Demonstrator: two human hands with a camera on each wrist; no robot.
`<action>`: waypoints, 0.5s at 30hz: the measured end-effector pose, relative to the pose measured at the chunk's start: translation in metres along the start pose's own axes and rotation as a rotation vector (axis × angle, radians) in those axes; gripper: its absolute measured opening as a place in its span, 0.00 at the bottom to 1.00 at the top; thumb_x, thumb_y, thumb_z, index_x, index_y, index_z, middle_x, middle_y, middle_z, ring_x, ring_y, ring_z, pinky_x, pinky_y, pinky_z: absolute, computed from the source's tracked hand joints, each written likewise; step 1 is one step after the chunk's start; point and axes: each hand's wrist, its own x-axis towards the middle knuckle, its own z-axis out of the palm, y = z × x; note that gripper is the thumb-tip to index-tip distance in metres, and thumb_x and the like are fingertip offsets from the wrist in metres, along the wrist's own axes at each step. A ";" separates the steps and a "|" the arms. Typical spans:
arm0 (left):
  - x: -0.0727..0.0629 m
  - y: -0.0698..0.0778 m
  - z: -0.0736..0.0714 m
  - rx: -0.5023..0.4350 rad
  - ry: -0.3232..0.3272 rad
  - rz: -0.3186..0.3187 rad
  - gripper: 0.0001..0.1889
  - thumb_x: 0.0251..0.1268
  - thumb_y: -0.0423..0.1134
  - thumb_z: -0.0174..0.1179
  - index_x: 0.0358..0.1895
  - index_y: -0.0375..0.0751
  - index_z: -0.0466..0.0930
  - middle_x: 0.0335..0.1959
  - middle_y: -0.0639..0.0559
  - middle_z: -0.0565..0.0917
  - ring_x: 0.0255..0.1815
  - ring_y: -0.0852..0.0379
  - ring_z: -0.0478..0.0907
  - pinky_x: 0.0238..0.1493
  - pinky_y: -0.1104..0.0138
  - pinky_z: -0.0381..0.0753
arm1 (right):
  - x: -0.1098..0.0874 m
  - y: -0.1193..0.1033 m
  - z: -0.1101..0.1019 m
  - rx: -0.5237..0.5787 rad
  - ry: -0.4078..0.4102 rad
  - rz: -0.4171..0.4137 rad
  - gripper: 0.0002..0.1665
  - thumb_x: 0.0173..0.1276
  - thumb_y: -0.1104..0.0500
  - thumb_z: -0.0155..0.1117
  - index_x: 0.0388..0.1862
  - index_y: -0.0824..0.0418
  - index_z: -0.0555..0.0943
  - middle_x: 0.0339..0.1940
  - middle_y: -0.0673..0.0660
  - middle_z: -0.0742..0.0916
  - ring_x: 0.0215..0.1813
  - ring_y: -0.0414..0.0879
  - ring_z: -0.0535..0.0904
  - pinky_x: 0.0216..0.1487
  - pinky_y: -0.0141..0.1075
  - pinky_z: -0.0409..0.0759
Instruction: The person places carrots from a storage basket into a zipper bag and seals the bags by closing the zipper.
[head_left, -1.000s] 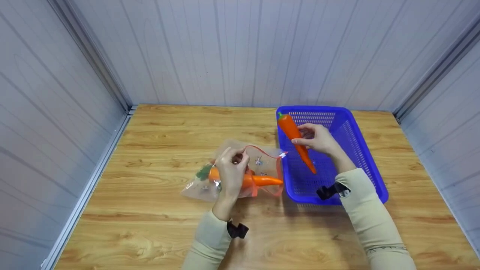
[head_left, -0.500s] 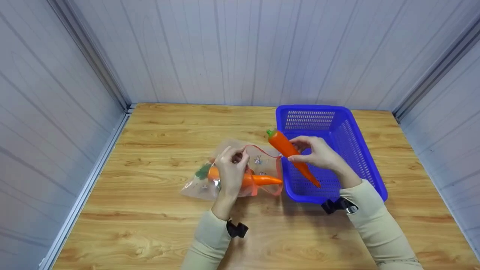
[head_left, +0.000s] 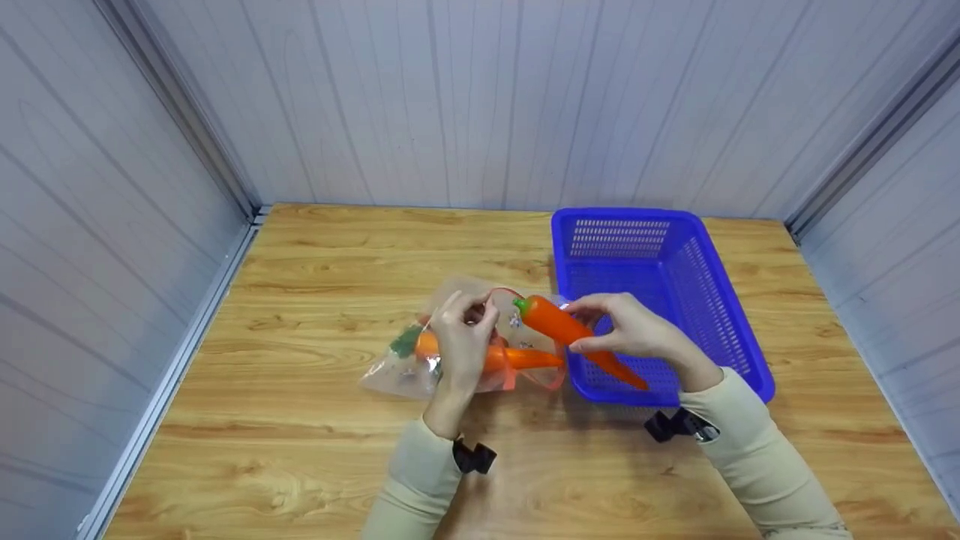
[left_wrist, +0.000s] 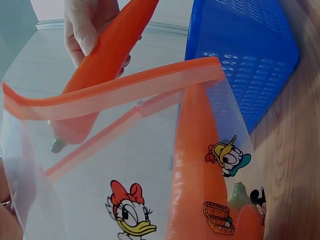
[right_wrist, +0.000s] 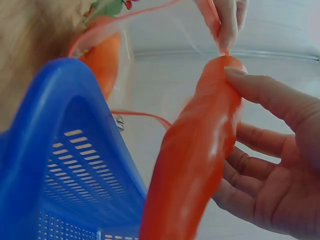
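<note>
My right hand [head_left: 626, 330] grips an orange toy carrot [head_left: 570, 336] by its middle, green stem end pointing left at the mouth of a clear zip bag [head_left: 480, 341]. The same carrot [right_wrist: 195, 150] fills the right wrist view, fingers [right_wrist: 270, 145] curled round it. My left hand [head_left: 463, 341] pinches the upper lip of the bag and holds it up. In the left wrist view the orange zip strip [left_wrist: 120, 87] stands apart, with the held carrot [left_wrist: 100, 65] just outside it. Another carrot [head_left: 495, 358] lies inside the bag [left_wrist: 150, 190], its tip poking out.
A blue perforated plastic basket [head_left: 705, 277] stands on the wooden table [head_left: 300, 450] right of the bag, its near left corner under my right hand. Grey panel walls close in the table at the back and on both sides.
My right hand has carried the carrot from above the basket leftward and down to the bag's mouth. The left hand and bag have stayed put.
</note>
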 end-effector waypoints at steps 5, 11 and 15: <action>0.001 0.000 0.001 0.003 0.016 0.023 0.04 0.44 0.22 0.60 0.23 0.32 0.82 0.16 0.49 0.75 0.15 0.60 0.73 0.17 0.72 0.74 | 0.004 -0.001 0.011 -0.041 -0.033 -0.047 0.25 0.53 0.55 0.67 0.48 0.65 0.77 0.36 0.54 0.83 0.35 0.44 0.78 0.38 0.37 0.78; 0.000 0.001 0.001 0.005 0.012 0.021 0.05 0.45 0.22 0.59 0.23 0.33 0.83 0.16 0.50 0.76 0.15 0.60 0.73 0.17 0.71 0.74 | 0.012 -0.004 0.024 -0.082 -0.061 -0.054 0.24 0.52 0.55 0.68 0.47 0.65 0.78 0.34 0.53 0.82 0.33 0.43 0.78 0.37 0.35 0.77; 0.000 0.002 0.001 -0.013 0.009 0.012 0.05 0.44 0.21 0.59 0.23 0.32 0.82 0.17 0.48 0.77 0.15 0.59 0.73 0.16 0.70 0.75 | 0.018 -0.005 0.032 -0.100 -0.070 -0.094 0.23 0.52 0.58 0.67 0.48 0.64 0.78 0.34 0.53 0.82 0.33 0.43 0.77 0.36 0.35 0.77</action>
